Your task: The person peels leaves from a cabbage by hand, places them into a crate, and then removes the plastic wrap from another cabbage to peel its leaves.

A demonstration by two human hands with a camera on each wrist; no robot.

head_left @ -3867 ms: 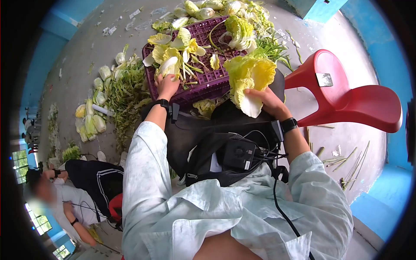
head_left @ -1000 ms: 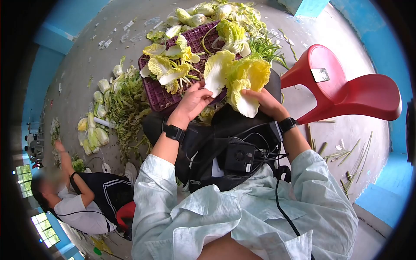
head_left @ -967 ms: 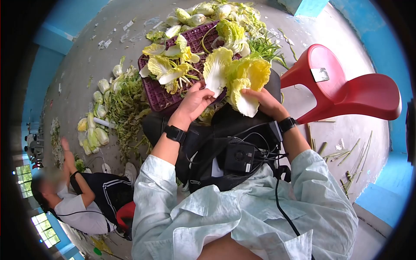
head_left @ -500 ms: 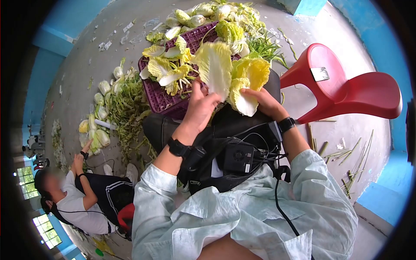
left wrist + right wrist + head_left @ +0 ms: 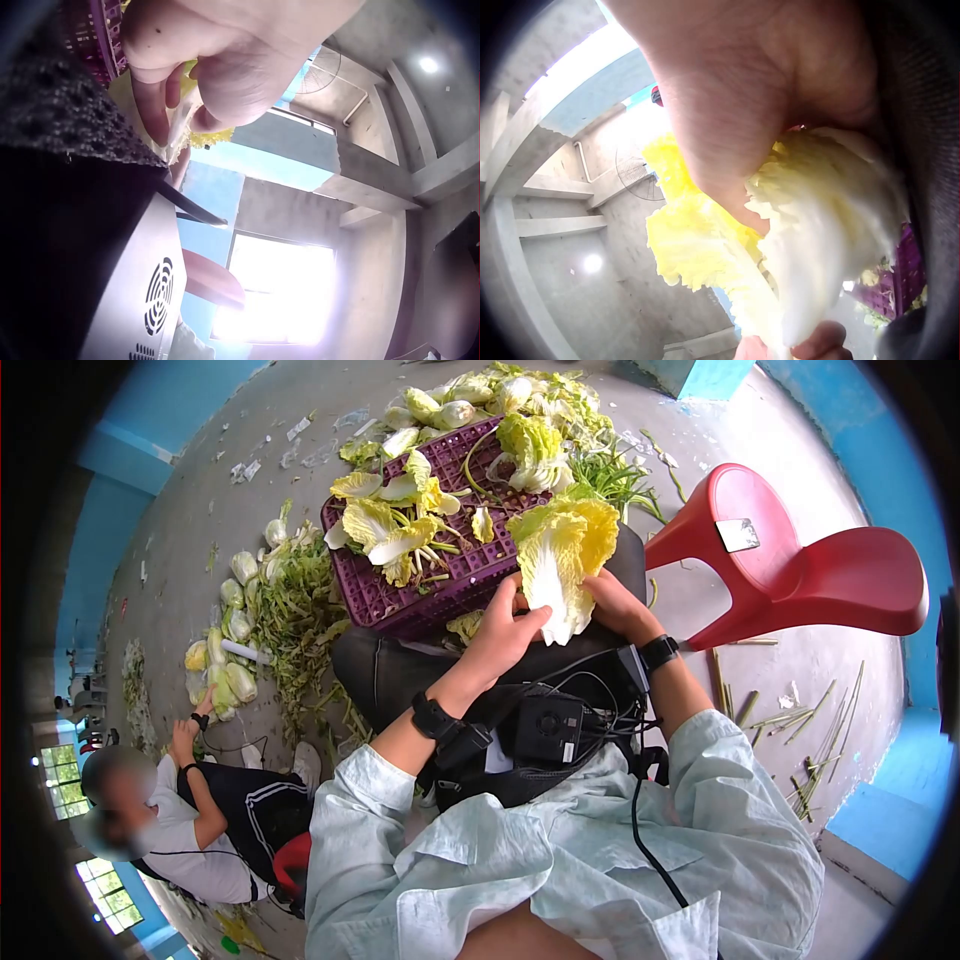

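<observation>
Over the lap, my right hand [image 5: 620, 608] grips a small stack of yellow-green napa cabbage leaves [image 5: 590, 530] from the right side. My left hand [image 5: 505, 632] pinches the white base of the front cabbage leaf [image 5: 550, 575], which lies flat against the others, tip up. In the left wrist view, thumb and fingers of the left hand [image 5: 210, 64] close on the pale leaf rib. The right wrist view has the right hand [image 5: 757, 90] around the ruffled leaves [image 5: 802, 225], with left fingertips [image 5: 821, 337] at their base.
Just ahead is an upturned purple crate [image 5: 425, 615] bearing loose leaves [image 5: 385, 532] and a cabbage piece [image 5: 530, 455]. Cabbages and greens [image 5: 300, 595] heap on the floor. A red chair [image 5: 750, 530] stands right; a seated person [image 5: 200, 820] is at left.
My left hand has taken a leaf from the crate, carried it right and turned it, and brought it against the leaves in my right hand, which has stayed nearly still.
</observation>
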